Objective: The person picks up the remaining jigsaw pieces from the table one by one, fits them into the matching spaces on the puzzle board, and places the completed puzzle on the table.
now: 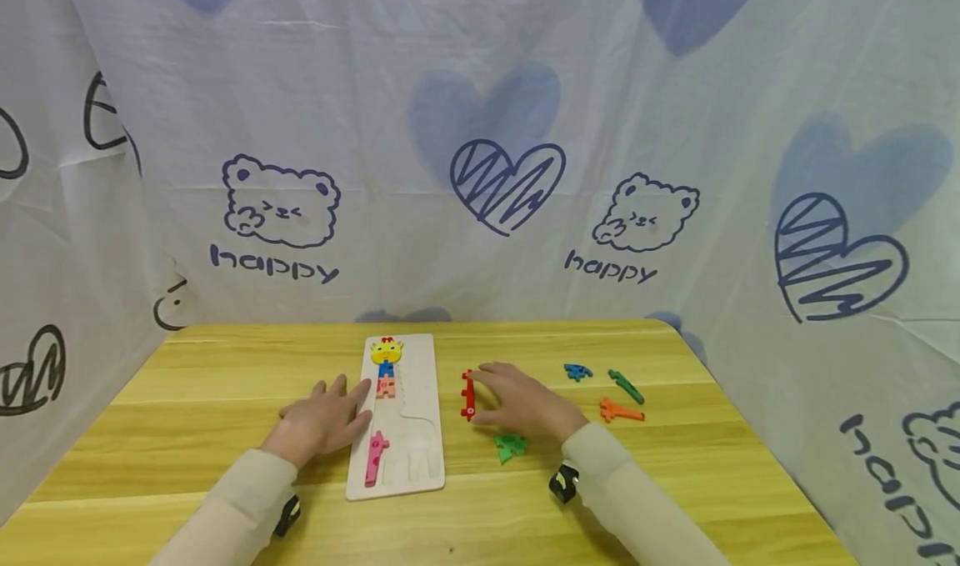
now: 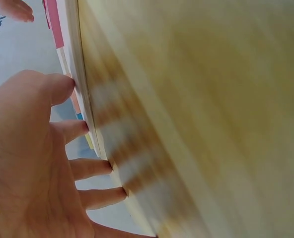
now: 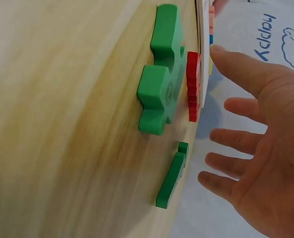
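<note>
A pale wooden puzzle board lies on the table. In it sit a yellow giraffe-head piece, a blue piece, a salmon piece and, lower down, a pink leg-like piece. My left hand touches the board's left edge with thumb and fingers spread. To the right of the board, my right hand hovers with parted fingers around a red puzzle piece, not visibly gripping it. A chunky green piece lies near that hand, showing large in the right wrist view.
Farther right on the wooden table lie a small blue piece, a long green piece and an orange piece. A white cloth printed with hearts and bears hangs behind the table and along its sides.
</note>
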Motion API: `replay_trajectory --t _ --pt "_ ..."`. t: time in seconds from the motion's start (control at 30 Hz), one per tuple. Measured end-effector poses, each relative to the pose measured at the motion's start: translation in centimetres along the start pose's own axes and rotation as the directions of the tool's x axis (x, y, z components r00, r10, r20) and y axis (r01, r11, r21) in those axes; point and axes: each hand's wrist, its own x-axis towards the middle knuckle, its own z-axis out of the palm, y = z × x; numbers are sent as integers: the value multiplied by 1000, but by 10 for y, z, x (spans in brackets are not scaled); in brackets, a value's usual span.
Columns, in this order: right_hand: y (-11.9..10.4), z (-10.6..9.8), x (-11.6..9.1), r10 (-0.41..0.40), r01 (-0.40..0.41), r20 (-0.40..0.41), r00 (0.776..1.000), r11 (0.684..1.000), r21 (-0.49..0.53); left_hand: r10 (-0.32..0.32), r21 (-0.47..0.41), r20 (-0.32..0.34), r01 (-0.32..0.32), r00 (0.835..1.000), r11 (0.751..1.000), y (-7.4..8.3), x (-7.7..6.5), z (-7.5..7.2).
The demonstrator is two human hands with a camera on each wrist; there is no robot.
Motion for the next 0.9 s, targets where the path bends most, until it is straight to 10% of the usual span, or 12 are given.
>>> replay_trajectory --t 0.9 --pt "-2 8 23 6 -4 44 999 999 -42 16 -67 -6 -17 1000 998 -6 2 -6"
